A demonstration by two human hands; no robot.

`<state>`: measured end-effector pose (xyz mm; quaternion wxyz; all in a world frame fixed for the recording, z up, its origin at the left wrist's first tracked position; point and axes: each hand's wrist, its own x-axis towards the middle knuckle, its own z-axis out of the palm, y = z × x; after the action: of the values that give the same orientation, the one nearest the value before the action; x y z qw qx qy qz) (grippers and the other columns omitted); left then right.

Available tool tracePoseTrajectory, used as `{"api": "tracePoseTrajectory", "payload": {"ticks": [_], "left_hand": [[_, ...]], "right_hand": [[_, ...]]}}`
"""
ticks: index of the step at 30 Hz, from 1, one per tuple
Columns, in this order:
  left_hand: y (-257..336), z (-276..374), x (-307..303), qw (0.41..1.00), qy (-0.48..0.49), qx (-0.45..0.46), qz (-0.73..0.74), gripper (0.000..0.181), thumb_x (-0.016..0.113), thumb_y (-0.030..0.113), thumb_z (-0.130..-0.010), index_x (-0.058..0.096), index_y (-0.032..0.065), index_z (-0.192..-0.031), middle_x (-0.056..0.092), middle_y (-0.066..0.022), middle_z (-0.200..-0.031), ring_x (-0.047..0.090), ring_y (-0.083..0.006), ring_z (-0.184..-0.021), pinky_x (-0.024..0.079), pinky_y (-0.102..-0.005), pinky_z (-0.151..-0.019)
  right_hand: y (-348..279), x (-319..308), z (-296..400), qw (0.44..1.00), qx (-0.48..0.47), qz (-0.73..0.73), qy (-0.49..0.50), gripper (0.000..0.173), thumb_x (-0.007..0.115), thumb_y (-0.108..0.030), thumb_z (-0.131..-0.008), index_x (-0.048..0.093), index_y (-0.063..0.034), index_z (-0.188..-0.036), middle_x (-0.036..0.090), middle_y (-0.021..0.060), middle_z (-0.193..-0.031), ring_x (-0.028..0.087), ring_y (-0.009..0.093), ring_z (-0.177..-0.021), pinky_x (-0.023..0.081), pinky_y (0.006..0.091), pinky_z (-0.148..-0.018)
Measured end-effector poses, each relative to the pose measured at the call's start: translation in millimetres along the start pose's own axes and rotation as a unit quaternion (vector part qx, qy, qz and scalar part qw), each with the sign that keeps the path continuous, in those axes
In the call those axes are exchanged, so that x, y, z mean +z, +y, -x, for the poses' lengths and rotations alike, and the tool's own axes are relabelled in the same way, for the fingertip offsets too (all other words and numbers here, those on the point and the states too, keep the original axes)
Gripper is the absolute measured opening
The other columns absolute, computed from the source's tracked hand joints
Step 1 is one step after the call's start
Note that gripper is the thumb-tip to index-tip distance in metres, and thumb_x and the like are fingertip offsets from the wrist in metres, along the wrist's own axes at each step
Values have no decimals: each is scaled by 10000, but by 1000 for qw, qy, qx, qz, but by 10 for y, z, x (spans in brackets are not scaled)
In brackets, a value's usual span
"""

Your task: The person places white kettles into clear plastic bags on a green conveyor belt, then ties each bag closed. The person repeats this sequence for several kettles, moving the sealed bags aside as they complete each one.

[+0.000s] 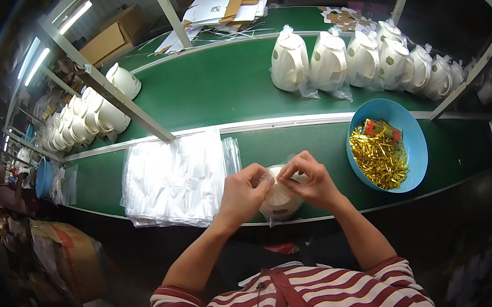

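A white kettle body (281, 204) in a clear plastic bag stands at the front edge of the green bench, right before me. My left hand (248, 192) pinches the gathered plastic at the top of the bag (266, 175). From the other side, my right hand (309, 180) has thumb and forefinger closed at the same neck of the bag. The two sets of fingertips almost meet above the kettle body. Whether a tie sits between them is too small to tell.
A blue bowl (416, 155) of gold twist ties (377, 155) stands to the right. Flat clear bags (175, 180) lie stacked on the left. Bagged kettle bodies (290, 63) line the raised shelf; unbagged ones (105, 113) stand left, behind a metal post (127, 103). Cartons (70, 258) sit lower left.
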<state>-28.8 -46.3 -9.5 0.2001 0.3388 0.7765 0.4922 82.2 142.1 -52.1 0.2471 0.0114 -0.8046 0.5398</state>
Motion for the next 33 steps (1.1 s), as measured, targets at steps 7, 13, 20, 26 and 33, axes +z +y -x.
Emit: {"api": "tracePoseTrajectory", "payload": {"ticks": [7,13,20,26,33], "left_hand": [[-107,-303,-304,958,-140,-194,158,168,816,115,-927,725,-25,-943,721,-77,-792,691,-136,-671,565,-264,-596],[-265,-375,-373,947,-170,-221,158,180,831,130,-887,739,-10,-951,724,-62,-814,627,-108,-675,506,-248,-624],[-280,-159,-308,944,-146,-154,252,239,779,128,-960,788,-3,-1160,751,-38,-919,652,-81,-826,531,-259,-765],[-228,88,-320,993,-116,24,25,146,742,65,-932,769,17,-1067,755,-64,-1001,700,-130,-891,560,-287,-790],[-181,159,-224,997,-34,70,-9,125,812,36,-926,742,-6,-1020,762,-111,-960,725,-190,-827,572,-326,-752]], "right_hand": [[-229,205,156,958,-194,210,-15,305,785,-9,-826,670,-18,-1108,716,116,-1023,680,318,-932,580,398,-823],[-437,324,47,901,-247,348,-77,353,750,-75,-825,671,-4,-1162,644,106,-976,646,245,-820,561,366,-709],[-374,321,33,988,-61,144,4,136,781,-45,-941,682,-13,-1028,667,115,-898,691,265,-774,554,378,-674],[-380,205,-25,929,301,-217,-6,93,673,-76,-1072,642,10,-1054,739,79,-864,706,99,-690,586,257,-569],[-417,165,-76,958,264,-108,-40,94,689,-42,-1053,641,29,-1092,756,107,-927,737,134,-766,610,295,-650]]}}
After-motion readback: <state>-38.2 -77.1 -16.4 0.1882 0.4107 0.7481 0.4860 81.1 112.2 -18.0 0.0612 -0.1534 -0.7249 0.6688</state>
